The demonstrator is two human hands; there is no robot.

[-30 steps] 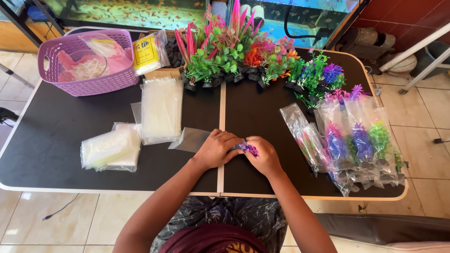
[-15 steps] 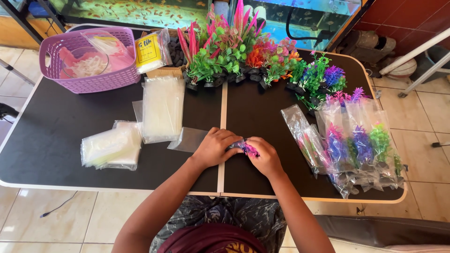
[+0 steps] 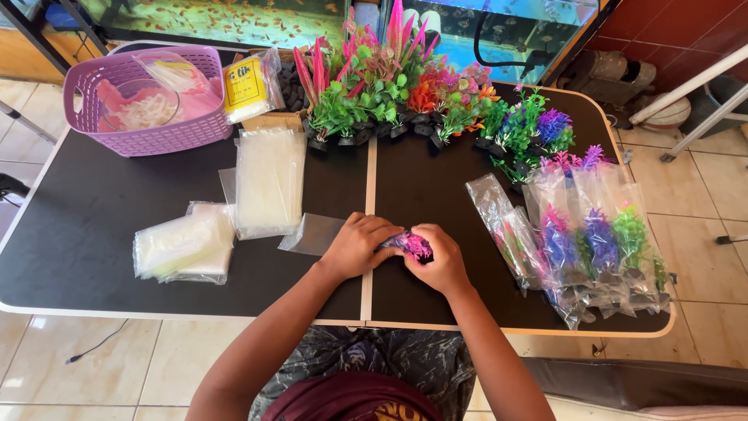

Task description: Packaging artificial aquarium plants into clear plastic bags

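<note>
The tabletop (image 3: 101, 226) is matt black with a pale rim. On it, glossy clear plastic bags (image 3: 269, 181) lie beside a lilac plastic basket (image 3: 148, 132) of openwork lattice; beyond them stand shiny plastic plants (image 3: 374, 86).

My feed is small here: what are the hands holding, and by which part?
Both hands, left hand and right hand, cup one small purple plastic plant between them, closed around its sides; its tuft shows between them.

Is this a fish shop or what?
Probably an aquarium shop's packing table: fish tanks stand behind it, with rows of plastic aquarium plants and bagged plants on the black table.
</note>
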